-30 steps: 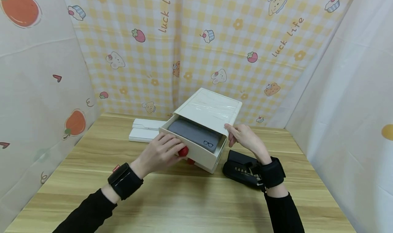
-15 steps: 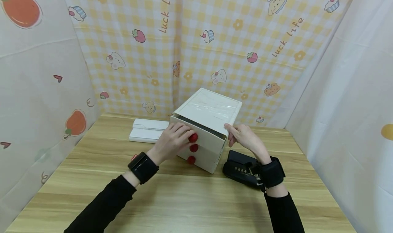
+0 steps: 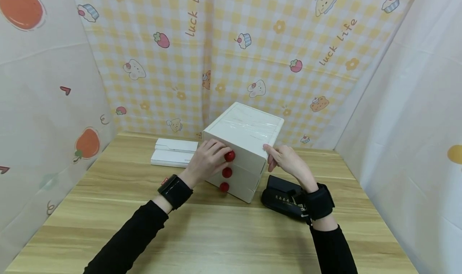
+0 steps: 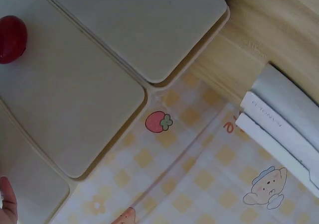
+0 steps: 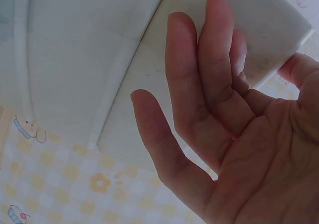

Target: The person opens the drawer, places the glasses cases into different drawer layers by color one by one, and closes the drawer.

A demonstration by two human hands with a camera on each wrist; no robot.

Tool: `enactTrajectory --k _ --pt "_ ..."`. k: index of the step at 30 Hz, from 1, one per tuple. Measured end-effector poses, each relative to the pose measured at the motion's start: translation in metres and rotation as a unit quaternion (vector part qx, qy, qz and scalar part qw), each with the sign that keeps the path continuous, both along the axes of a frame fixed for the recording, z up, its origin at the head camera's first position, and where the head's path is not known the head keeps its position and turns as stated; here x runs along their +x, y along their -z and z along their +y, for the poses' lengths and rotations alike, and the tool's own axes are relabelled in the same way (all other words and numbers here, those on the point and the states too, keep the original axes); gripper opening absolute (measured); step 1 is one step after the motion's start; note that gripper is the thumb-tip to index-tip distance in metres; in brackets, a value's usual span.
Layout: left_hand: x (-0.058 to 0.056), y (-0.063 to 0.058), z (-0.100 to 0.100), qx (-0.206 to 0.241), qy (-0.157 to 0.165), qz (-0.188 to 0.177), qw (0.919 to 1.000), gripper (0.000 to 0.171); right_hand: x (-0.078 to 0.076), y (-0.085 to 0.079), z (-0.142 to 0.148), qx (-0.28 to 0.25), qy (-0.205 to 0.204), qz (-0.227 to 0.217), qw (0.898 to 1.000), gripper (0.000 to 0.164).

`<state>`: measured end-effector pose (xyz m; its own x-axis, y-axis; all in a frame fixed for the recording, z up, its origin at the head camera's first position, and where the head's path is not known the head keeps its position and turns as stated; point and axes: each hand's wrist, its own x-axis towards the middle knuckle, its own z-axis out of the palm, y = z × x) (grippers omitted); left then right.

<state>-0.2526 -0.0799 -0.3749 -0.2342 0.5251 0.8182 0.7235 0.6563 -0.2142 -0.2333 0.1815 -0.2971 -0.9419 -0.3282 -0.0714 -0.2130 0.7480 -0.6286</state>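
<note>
Left arm stretched up and in from low on the left, with left hand (image 3: 206,161) bent at the top red knob (image 3: 229,156), fingers pinched on it. Right arm up from the lower right, wrist bent, with right hand (image 3: 288,161) at the near right corner of the cream drawer box (image 3: 249,125): thumb on its edge, other fingers loose and a bit apart. All three drawers pushed in. Under the drawer box, a wood bench (image 3: 202,242). To the right, a black case (image 3: 285,199); to the left, a white thing (image 3: 171,157), flat. At the back, a yellow checked cloth (image 3: 231,65) with cakes and berries on it.

Right end of the white thing hidden behind the left hand. Part of the black case under the right wrist band (image 3: 319,201), gold writing too small to read. In the left wrist view, just a bit of finger at the side, cut off.
</note>
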Motion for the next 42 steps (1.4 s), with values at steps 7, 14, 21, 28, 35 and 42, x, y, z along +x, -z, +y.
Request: enactTrajectory --k 7,14,21,28,35,42 --pt "0.006 0.012 0.006 0.05 0.002 -0.046 0.9977 0.054 0.0 0.0 -0.001 0.001 -0.003 0.001 1.0 0.064" --pt "0.021 0.029 0.019 0.124 -0.045 -0.121 0.9839 0.059 0.001 -0.001 0.0 0.001 0.001 0.002 1.0 0.061" --pt "0.031 0.045 0.028 0.145 -0.095 -0.183 0.9678 0.035 0.001 -0.001 0.0 -0.002 0.002 0.004 1.0 0.062" --pt "0.035 0.056 0.032 0.148 -0.128 -0.236 0.9517 0.037 0.004 -0.002 -0.002 -0.007 0.019 0.013 1.0 0.063" --pt "0.036 0.058 0.034 0.15 -0.131 -0.239 0.9503 0.035 0.008 -0.008 -0.004 0.005 0.039 0.033 0.999 0.061" --pt "0.037 0.059 0.034 0.145 -0.134 -0.232 0.9526 0.034 0.009 -0.012 -0.007 0.033 0.035 0.05 0.998 0.057"
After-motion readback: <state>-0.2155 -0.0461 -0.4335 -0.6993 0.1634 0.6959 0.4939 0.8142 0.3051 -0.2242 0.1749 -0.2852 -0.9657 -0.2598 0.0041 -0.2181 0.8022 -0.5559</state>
